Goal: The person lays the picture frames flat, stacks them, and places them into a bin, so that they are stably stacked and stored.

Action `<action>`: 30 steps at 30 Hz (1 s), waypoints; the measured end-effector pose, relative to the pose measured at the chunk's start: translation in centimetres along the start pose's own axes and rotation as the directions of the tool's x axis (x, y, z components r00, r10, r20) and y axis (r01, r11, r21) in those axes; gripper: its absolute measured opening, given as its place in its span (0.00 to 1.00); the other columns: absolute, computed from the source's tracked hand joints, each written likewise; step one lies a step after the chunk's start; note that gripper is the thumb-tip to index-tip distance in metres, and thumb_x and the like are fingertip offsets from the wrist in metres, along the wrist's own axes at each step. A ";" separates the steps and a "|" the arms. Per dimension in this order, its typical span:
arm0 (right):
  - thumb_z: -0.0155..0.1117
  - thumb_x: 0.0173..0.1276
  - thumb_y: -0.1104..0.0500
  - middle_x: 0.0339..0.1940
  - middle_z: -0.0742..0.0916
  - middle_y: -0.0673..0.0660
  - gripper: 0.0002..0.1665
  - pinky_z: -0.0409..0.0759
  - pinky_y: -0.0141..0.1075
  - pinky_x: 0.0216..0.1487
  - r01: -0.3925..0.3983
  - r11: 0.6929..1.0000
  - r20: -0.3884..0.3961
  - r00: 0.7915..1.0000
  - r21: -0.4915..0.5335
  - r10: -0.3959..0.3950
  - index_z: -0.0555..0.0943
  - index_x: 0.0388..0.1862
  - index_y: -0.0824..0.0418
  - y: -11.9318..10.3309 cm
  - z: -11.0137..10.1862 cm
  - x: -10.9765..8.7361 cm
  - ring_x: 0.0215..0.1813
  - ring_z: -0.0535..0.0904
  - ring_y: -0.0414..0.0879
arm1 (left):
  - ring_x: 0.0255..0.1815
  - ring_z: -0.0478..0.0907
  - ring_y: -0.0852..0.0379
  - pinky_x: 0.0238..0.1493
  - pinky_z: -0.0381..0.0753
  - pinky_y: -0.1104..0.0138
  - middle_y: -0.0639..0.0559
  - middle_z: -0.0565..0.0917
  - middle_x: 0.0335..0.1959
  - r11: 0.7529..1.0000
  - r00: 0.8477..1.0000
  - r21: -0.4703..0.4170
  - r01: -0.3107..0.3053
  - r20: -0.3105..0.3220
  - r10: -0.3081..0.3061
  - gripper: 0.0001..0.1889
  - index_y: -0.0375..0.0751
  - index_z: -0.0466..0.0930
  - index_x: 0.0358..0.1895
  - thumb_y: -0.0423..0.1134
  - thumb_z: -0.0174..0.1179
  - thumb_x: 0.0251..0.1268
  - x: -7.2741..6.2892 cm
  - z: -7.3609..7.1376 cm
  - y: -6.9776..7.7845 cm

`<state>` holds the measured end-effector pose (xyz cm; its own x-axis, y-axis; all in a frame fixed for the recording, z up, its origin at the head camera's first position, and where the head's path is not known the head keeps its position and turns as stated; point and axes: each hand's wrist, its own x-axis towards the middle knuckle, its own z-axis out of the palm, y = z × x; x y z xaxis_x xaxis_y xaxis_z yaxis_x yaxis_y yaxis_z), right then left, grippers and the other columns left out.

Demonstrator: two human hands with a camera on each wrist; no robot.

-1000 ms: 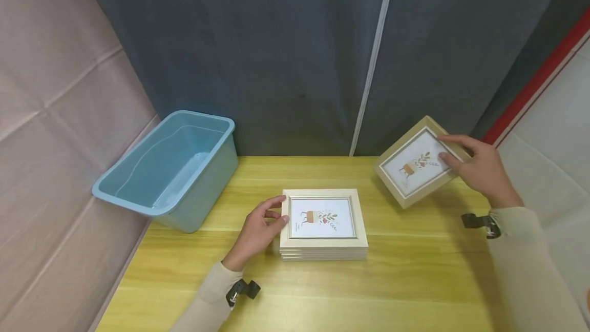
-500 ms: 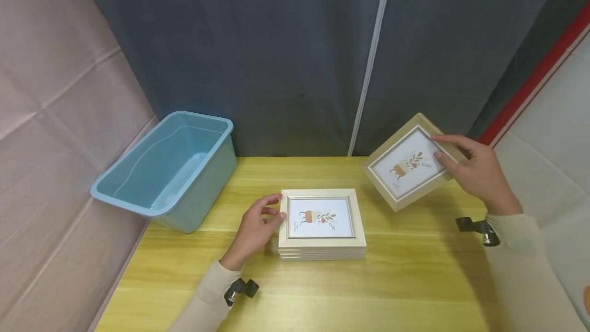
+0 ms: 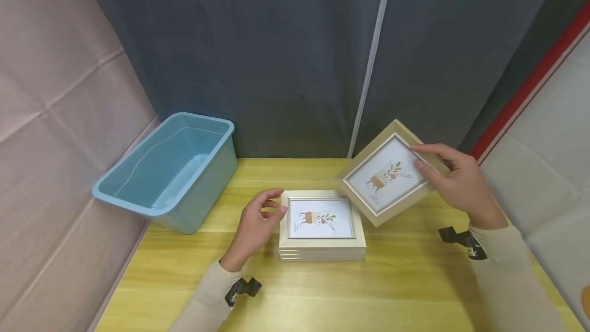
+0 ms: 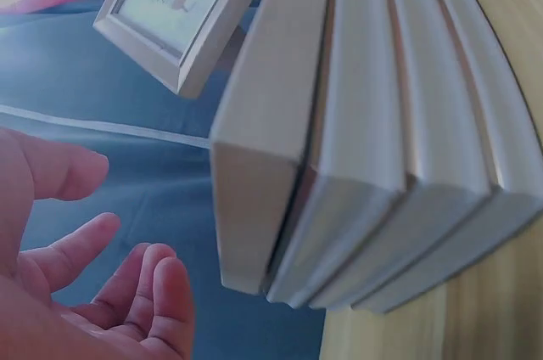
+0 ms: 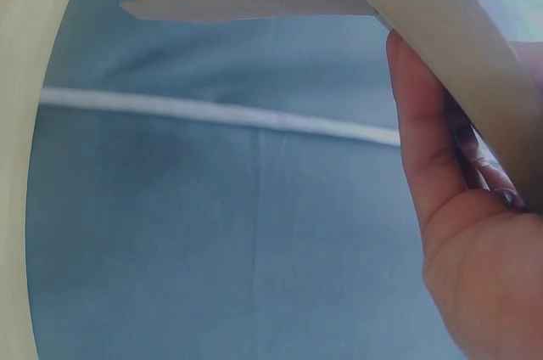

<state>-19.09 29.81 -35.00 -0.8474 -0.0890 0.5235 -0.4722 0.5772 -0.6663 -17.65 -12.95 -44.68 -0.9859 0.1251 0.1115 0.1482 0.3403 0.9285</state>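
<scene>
A cream picture frame (image 3: 387, 181) with a small plant print is raised and tilted in my right hand (image 3: 461, 186), thumb on its front near the right corner. In the right wrist view, my fingers (image 5: 428, 139) lie behind the frame, and a thin flat stand leg (image 5: 246, 1) juts from its back. Several matching frames (image 3: 322, 243) lie stacked face up on the table. The held frame's lower corner overlaps the stack's right side in the head view. By the left edge is my left hand (image 3: 255, 229); the left wrist view shows its loosely bent fingers (image 4: 136, 292) apart from the stack.
An open blue plastic tub (image 3: 195, 188) stands at the table's back left. The yellow wood-grain table (image 3: 405, 281) ends at a dark curtain (image 3: 258, 65). Pale fabric (image 3: 55, 132) hangs on the left, and a white panel with a red strip (image 3: 530, 86) borders the right.
My right hand has carried the picture frame leftward and slightly down, closer to the stack. My left hand has stayed by the stack's left edge.
</scene>
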 end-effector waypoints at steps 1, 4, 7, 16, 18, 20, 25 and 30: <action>0.70 0.70 0.72 0.48 0.88 0.34 0.22 0.76 0.16 0.48 0.028 1.000 0.003 1.000 0.009 -0.028 0.88 0.62 0.60 -0.2 0.3 0.0 0.41 0.83 0.30 | 0.58 0.80 0.54 0.57 0.82 0.59 0.53 0.82 0.67 1.000 1.000 -0.006 -0.005 0.004 0.005 0.22 0.52 0.80 0.69 0.43 0.68 0.74 0.0 0.1 0.2; 0.69 0.67 0.77 0.49 0.89 0.38 0.24 0.77 0.18 0.53 0.108 0.993 0.010 0.994 0.050 -0.108 0.88 0.60 0.63 -0.8 1.0 0.0 0.40 0.83 0.32 | 0.59 0.80 0.54 0.59 0.81 0.56 0.52 0.82 0.67 1.000 1.000 -0.020 -0.019 0.023 0.020 0.22 0.53 0.80 0.69 0.42 0.67 0.75 0.3 0.4 0.9; 0.70 0.64 0.79 0.48 0.89 0.39 0.26 0.79 0.19 0.48 0.155 0.985 0.020 0.987 0.074 -0.157 0.88 0.60 0.64 -1.2 1.7 0.0 0.38 0.83 0.32 | 0.60 0.79 0.54 0.61 0.82 0.55 0.54 0.81 0.67 0.998 0.998 -0.039 -0.041 0.043 0.042 0.22 0.52 0.79 0.69 0.43 0.66 0.76 0.5 0.7 1.4; 0.71 0.62 0.80 0.49 0.91 0.45 0.27 0.80 0.21 0.45 0.186 0.971 0.087 0.976 0.150 -0.200 0.89 0.57 0.62 -2.2 4.0 -0.6 0.41 0.84 0.35 | 0.68 0.78 0.50 0.64 0.82 0.55 0.53 0.80 0.70 0.993 0.985 -0.062 -0.098 0.138 0.106 0.23 0.52 0.77 0.72 0.45 0.64 0.78 0.3 1.8 3.2; 0.71 0.61 0.81 0.50 0.91 0.46 0.26 0.81 0.22 0.45 0.186 0.967 0.101 0.974 0.173 -0.205 0.89 0.56 0.62 -2.5 4.5 -0.7 0.43 0.85 0.35 | 0.70 0.77 0.51 0.66 0.82 0.54 0.53 0.79 0.71 0.992 0.981 -0.062 -0.113 0.151 0.121 0.23 0.52 0.76 0.73 0.47 0.62 0.79 0.3 2.1 3.6; 0.70 0.61 0.81 0.50 0.91 0.46 0.26 0.82 0.23 0.46 0.192 0.961 0.114 0.969 0.200 -0.217 0.89 0.55 0.63 -2.8 5.0 -0.8 0.44 0.86 0.35 | 0.71 0.76 0.51 0.67 0.81 0.53 0.53 0.79 0.71 0.989 0.978 -0.070 -0.129 0.157 0.139 0.23 0.51 0.76 0.73 0.48 0.60 0.81 0.4 2.3 3.9; 0.70 0.61 0.82 0.49 0.91 0.48 0.24 0.84 0.26 0.45 0.189 0.944 0.157 0.959 0.272 -0.238 0.89 0.54 0.65 -3.5 5.8 -1.2 0.43 0.86 0.37 | 0.67 0.81 0.46 0.64 0.84 0.54 0.48 0.78 0.73 0.977 0.960 -0.150 -0.152 0.211 0.182 0.23 0.48 0.74 0.75 0.47 0.56 0.84 0.9 2.7 4.1; 0.69 0.61 0.82 0.48 0.91 0.49 0.24 0.83 0.26 0.48 0.173 0.938 0.179 0.956 0.301 -0.234 0.89 0.53 0.66 -4.0 6.1 -1.5 0.44 0.85 0.38 | 0.57 0.87 0.48 0.53 0.89 0.60 0.36 0.81 0.68 0.946 0.916 -0.306 -0.106 0.341 0.213 0.24 0.44 0.68 0.79 0.44 0.47 0.87 1.0 2.7 3.9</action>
<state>-17.36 22.66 -36.34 -0.7429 -0.3654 0.5609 -0.6625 0.2813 -0.6942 -17.83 -8.98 -41.86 -0.8446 0.5047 0.1790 0.2206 0.0233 0.9751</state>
